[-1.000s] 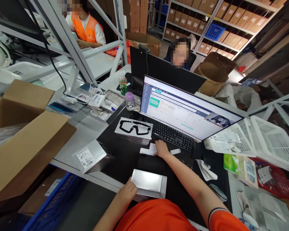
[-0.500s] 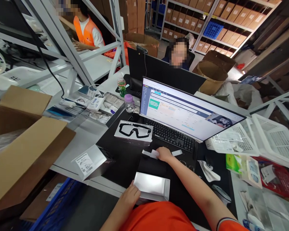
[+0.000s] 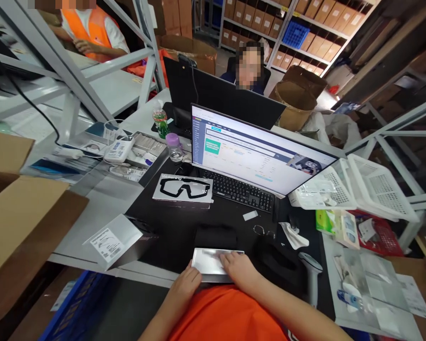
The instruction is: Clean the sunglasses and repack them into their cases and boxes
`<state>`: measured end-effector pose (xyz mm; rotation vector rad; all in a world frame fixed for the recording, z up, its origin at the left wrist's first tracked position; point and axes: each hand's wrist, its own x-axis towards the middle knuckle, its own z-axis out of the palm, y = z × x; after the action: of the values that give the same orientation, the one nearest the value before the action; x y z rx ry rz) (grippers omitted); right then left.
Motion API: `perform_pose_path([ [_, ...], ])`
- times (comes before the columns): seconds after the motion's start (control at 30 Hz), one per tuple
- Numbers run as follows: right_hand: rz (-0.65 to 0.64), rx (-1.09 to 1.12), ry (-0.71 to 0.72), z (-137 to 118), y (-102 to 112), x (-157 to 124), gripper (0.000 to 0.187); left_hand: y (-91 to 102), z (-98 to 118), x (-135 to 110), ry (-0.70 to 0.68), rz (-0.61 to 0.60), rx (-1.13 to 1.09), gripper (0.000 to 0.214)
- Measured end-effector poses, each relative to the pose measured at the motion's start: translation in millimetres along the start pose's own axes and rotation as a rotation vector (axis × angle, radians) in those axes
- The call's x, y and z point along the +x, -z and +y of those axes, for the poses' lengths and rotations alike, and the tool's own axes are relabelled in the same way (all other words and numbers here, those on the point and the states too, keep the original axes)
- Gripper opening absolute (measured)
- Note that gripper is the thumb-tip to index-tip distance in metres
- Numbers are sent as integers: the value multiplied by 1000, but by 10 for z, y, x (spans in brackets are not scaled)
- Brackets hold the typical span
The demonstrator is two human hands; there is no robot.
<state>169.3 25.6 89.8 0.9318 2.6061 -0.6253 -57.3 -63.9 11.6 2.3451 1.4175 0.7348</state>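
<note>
The left hand [image 3: 185, 284] and right hand [image 3: 237, 269] are close together at the lower centre of the frame, both in contact with a flat silver carton [image 3: 211, 262] that lies on the desk edge in front of the person's orange shirt [image 3: 223, 315]. The left hand holds the carton's left end, with the fingers over its edge. The right hand lies palm-down across its right half, fingers pointing left; whether its thumb grips beneath cannot be determined. The desk has a black mat [image 3: 163, 227] carrying a black foam piece [image 3: 215, 236] directly beyond the carton. A goggle-printed box [image 3: 182, 189] lies further up, beside a black keyboard [image 3: 237, 194] and below a monitor [image 3: 262, 151]. A second silver carton [image 3: 113, 242] stands tilted at left, and a handheld barcode scanner [image 3: 314, 272] lies at right. White plastic crates [image 3: 372, 187] sit at right, and an open cardboard box [image 3: 17, 222] occupies the left edge. At upper left, a co-worker in an orange vest [image 3: 88, 28] sits beyond a metal rack; another person [image 3: 248, 71] sits behind a second monitor, before shelves of cartons [image 3: 287, 33].
</note>
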Motion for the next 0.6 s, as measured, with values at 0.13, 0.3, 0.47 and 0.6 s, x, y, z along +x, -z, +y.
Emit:
perform_pose_path([
  [0.13,6,52,87,65,-71,116,49,58,5,50,-32,-4,15,30],
  [0.3,191,353,84,297,207,-84,36,113,45,51,-53,13,55,30],
  [0.47,277,369,-207,677,265,242,82,85,118,-41,-55,72,95,33],
  [0.6,211,395,-212,809,133,506,96,72,157,-97,-34,104,127,32],
])
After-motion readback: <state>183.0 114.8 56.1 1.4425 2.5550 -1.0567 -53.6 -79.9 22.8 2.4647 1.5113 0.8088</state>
